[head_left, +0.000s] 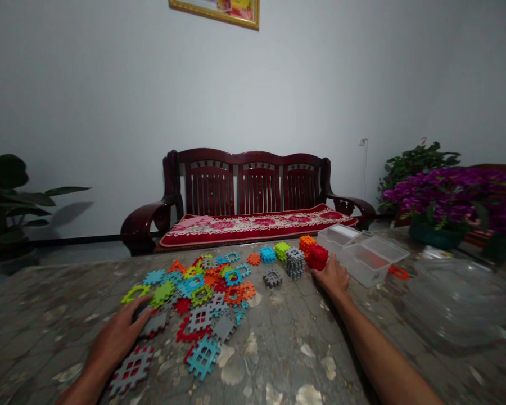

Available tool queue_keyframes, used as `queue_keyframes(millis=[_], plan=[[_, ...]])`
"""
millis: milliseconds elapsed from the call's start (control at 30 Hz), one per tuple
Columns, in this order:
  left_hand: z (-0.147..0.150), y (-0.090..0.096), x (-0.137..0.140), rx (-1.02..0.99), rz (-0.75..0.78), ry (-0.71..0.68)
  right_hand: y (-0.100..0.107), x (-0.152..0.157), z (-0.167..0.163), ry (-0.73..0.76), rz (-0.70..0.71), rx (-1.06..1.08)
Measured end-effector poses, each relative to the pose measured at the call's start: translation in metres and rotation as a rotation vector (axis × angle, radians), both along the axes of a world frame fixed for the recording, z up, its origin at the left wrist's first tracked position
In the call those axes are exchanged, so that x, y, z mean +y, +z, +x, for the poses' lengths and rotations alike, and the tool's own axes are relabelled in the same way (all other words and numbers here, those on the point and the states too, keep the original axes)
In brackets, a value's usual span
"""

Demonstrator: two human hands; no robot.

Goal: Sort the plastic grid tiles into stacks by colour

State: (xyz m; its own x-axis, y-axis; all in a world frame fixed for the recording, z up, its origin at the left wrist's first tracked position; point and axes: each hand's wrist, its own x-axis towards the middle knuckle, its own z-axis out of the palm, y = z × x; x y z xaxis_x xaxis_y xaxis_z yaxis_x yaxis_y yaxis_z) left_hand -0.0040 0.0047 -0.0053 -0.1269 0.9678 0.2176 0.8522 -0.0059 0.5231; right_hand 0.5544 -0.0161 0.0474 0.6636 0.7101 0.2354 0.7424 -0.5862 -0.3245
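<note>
My right hand (335, 277) has its thumb and fingers around a stack of red interlocking plastic tiles (319, 256). Beside it stand stacks of orange tiles (307, 243), grey tiles (295, 262), lime tiles (282, 251) and blue tiles (267, 254). A low dark grey tile stack (272, 278) lies in front of these. On the left, my left hand (120, 332) rests at the edge of a loose, mixed-colour pile, its fingers apart. Its fingertips are close to a lime tile (163, 293) and a grey tile (155, 323); whether they touch is unclear. A teal tile (203, 356) lies at the pile's near end.
A clear divided plastic box (365, 267) stands right of the stacks, with orange showing inside. Further right are a transparent container (459, 306) and a pot of purple flowers (451, 194). A wooden bench (257, 188) stands behind the patterned table (287, 349).
</note>
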Motion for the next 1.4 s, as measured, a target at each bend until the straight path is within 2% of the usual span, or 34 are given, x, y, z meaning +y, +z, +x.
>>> queue_keyframes(millis=[467,800,1200,1400], plan=[[-0.002,0.001,-0.001,-0.014,-0.064,0.004,0.004,0.013,-0.001,0.02,-0.042,-0.023],[-0.004,0.0,0.001,-0.007,-0.013,0.01,0.005,0.021,-0.001,0.067,-0.047,-0.06],[-0.001,0.002,0.001,0.005,-0.044,0.002,0.004,-0.004,0.0,0.052,-0.018,-0.068],[0.0,0.002,0.002,0.026,-0.011,-0.012,-0.004,-0.011,0.009,0.083,-0.01,0.019]])
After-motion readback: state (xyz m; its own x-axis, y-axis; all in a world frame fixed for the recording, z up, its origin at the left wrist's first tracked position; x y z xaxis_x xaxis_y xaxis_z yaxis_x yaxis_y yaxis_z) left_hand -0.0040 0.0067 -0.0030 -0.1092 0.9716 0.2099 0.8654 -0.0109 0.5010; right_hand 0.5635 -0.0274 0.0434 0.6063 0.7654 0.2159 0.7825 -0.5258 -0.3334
